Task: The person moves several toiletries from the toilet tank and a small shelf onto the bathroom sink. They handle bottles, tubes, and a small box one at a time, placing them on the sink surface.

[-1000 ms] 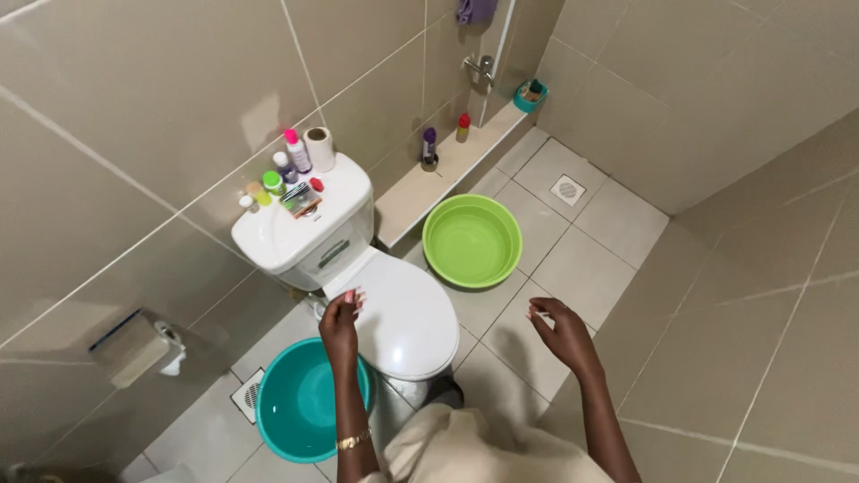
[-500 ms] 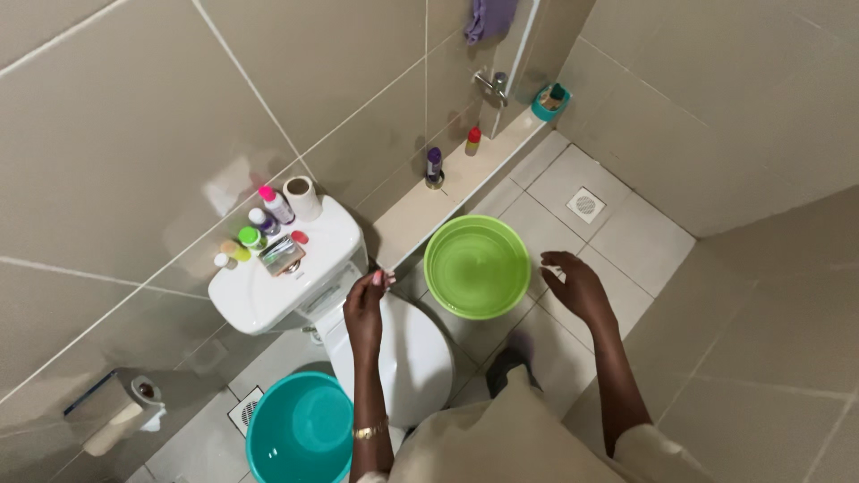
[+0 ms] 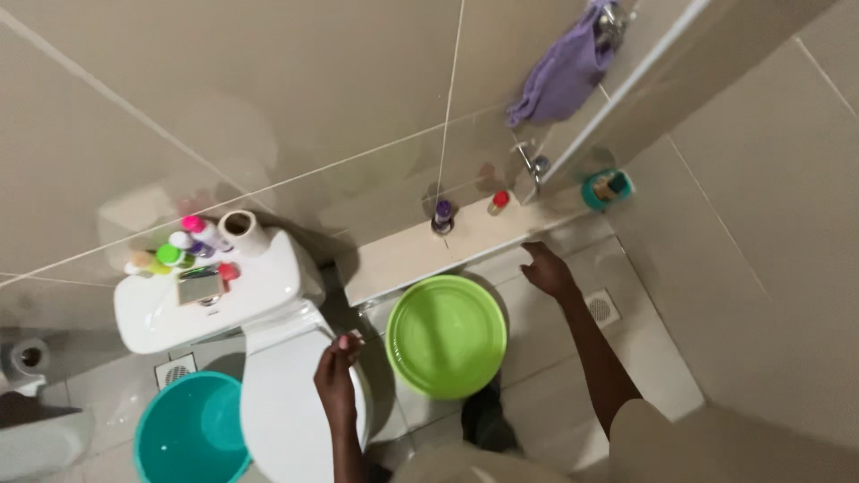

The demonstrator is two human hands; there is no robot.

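Observation:
My left hand (image 3: pixel 335 380) hovers over the right edge of the white toilet lid (image 3: pixel 286 402), fingers loosely curled with nothing in them. My right hand (image 3: pixel 546 268) is stretched out past the green basin (image 3: pixel 446 335), near the low tiled ledge (image 3: pixel 420 250) along the wall, fingers apart and empty. On the ledge stand a purple-capped bottle (image 3: pixel 442 216) and a red-capped bottle (image 3: pixel 498 202), just left of my right hand.
The toilet tank (image 3: pixel 210 300) carries several small bottles and a paper roll (image 3: pixel 240 231). A teal basin (image 3: pixel 190 429) sits on the floor at the left. A purple cloth (image 3: pixel 564 72) hangs by a tap (image 3: pixel 532 164); a teal cup (image 3: pixel 607 188) stands at the ledge's end. A floor drain (image 3: pixel 601 307) lies right of my arm.
My view has swung upward and to the right. My right hand has moved forward from beside the green basin to the ledge. My left hand stays over the toilet lid.

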